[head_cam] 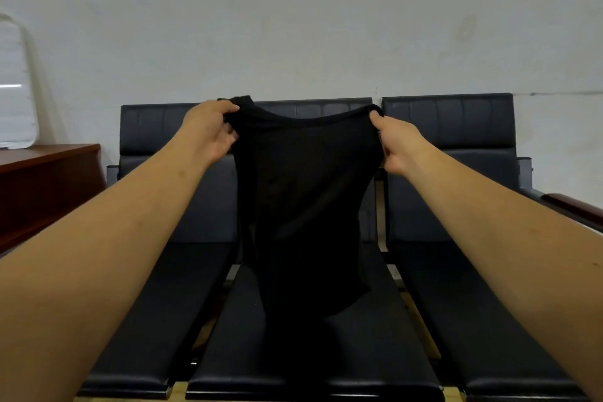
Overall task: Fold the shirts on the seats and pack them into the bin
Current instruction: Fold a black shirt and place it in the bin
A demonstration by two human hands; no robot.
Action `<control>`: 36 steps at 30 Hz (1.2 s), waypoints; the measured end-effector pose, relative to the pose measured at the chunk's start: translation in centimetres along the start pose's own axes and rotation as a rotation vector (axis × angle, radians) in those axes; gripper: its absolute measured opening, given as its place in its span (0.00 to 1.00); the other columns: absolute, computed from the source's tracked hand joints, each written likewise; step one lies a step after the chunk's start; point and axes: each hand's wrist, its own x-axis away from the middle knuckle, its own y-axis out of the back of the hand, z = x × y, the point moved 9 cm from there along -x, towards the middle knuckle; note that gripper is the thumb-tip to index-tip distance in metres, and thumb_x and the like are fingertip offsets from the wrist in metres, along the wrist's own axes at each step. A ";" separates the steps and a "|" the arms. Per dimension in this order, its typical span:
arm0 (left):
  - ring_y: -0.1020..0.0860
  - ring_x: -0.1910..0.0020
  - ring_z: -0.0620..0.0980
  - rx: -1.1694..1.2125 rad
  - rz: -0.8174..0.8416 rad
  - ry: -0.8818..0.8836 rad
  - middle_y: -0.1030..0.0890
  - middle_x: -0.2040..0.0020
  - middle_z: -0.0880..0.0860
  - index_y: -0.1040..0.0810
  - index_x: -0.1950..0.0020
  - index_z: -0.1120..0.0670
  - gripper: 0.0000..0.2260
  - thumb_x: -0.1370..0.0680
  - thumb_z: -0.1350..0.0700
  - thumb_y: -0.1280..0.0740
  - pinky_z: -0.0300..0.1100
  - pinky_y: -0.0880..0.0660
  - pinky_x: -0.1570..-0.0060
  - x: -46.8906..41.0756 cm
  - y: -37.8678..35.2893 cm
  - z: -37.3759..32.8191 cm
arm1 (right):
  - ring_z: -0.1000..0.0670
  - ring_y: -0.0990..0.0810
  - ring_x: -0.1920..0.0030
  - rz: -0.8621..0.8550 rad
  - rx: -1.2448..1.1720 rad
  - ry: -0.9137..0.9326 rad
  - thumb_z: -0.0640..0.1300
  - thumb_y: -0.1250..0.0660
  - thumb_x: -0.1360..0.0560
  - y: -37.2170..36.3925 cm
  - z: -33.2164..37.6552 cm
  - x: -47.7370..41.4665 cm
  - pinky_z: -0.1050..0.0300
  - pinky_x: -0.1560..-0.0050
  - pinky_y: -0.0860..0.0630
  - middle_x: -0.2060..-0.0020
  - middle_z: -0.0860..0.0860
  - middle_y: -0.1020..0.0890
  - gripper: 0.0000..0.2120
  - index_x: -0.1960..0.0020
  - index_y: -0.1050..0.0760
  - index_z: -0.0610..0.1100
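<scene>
A black shirt (303,206) hangs in the air in front of the middle seat, stretched between both hands. My left hand (208,130) grips its top left corner and my right hand (396,143) pinches its top right corner. The lower end of the shirt drapes down onto the middle black seat (375,352). No bin is in view.
Three black padded seats stand in a row against a white wall, the left seat (153,320) and the right seat (473,303) bare. A dark wooden cabinet (42,186) stands at the left with a white plastic object (14,85) on it. A wooden armrest (574,206) lies at the right.
</scene>
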 end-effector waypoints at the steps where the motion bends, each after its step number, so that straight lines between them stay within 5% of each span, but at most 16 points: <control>1: 0.19 0.52 0.53 0.009 -0.030 -0.017 0.20 0.50 0.58 0.26 0.45 0.62 0.07 0.21 0.69 0.39 0.43 0.17 0.56 -0.1 0.3 -0.2 | 0.47 0.14 0.55 -0.003 -0.004 -0.011 0.50 0.35 0.18 0.3 -0.1 -0.1 0.51 0.57 0.16 0.52 0.47 0.14 0.14 0.40 0.22 0.41; 3: 0.19 0.52 0.52 0.003 -0.065 -0.022 0.21 0.52 0.57 0.26 0.50 0.61 0.06 0.21 0.70 0.39 0.42 0.18 0.58 -0.2 0.9 -0.3 | 0.50 0.15 0.61 0.022 -0.040 -0.058 0.50 0.37 0.17 0.3 -0.5 -0.2 0.55 0.64 0.19 0.59 0.49 0.15 0.14 0.39 0.23 0.41; 6: 0.19 0.49 0.54 -0.035 0.017 -0.038 0.21 0.51 0.57 0.27 0.51 0.59 0.06 0.20 0.69 0.40 0.47 0.17 0.49 -0.1 -0.5 -0.9 | 0.49 0.17 0.52 0.043 -0.105 -0.015 0.46 0.41 0.15 -0.3 0.4 -0.5 0.54 0.56 0.21 0.49 0.47 0.17 0.14 0.34 0.25 0.41; 11: 0.17 0.54 0.54 0.081 0.125 -0.234 0.19 0.48 0.59 0.26 0.47 0.57 0.09 0.19 0.70 0.40 0.53 0.18 0.47 -0.7 -4.0 -5.6 | 0.44 0.19 0.51 0.134 -0.432 0.164 0.38 0.35 0.22 -1.8 6.4 -0.4 0.48 0.41 0.20 0.50 0.46 0.19 0.05 0.49 0.22 0.39; 16: 0.16 0.60 0.48 -0.195 0.122 -0.108 0.17 0.50 0.56 0.23 0.39 0.58 0.14 0.18 0.70 0.42 0.38 0.19 0.64 -1.1 -5.0 -4.4 | 0.47 0.20 0.57 0.030 -0.138 0.179 0.31 0.42 0.20 -1.7 7.0 -1.2 0.59 0.64 0.21 0.55 0.45 0.18 0.10 0.48 0.23 0.39; 22: 0.17 0.64 0.47 -0.250 -0.024 -0.001 0.18 0.51 0.55 0.23 0.43 0.58 0.06 0.17 0.64 0.38 0.39 0.20 0.69 -1.4 -1.8 -2.4 | 0.47 0.20 0.52 0.061 -0.051 0.152 0.35 0.38 0.20 -0.8 6.0 -0.8 0.51 0.51 0.19 0.53 0.44 0.18 0.08 0.42 0.24 0.36; 27: 0.16 0.61 0.48 -0.300 0.119 -0.006 0.17 0.52 0.55 0.21 0.49 0.60 0.04 0.18 0.62 0.35 0.40 0.18 0.62 0.0 -4.4 -2.2 | 0.47 0.19 0.55 0.171 0.015 0.172 0.36 0.34 0.21 -2.6 5.8 0.2 0.53 0.54 0.18 0.54 0.44 0.18 0.04 0.49 0.21 0.36; 32: 0.15 0.58 0.47 -0.505 0.334 -0.040 0.14 0.57 0.52 0.19 0.48 0.61 0.05 0.19 0.63 0.34 0.39 0.19 0.60 2.7 -8.9 -1.0 | 0.51 0.19 0.61 0.430 0.272 0.220 0.42 0.31 0.21 -8.0 4.2 3.2 0.53 0.50 0.23 0.59 0.47 0.18 0.16 0.39 0.22 0.32; 36: 0.15 0.52 0.48 -0.654 0.436 -0.079 0.14 0.50 0.56 0.16 0.43 0.59 0.08 0.19 0.60 0.32 0.38 0.20 0.53 3.9 -10.7 0.4 | 0.44 0.15 0.44 0.586 0.390 0.194 0.43 0.27 0.23 -11.6 2.7 5.2 0.49 0.39 0.20 0.45 0.42 0.15 0.18 0.36 0.22 0.37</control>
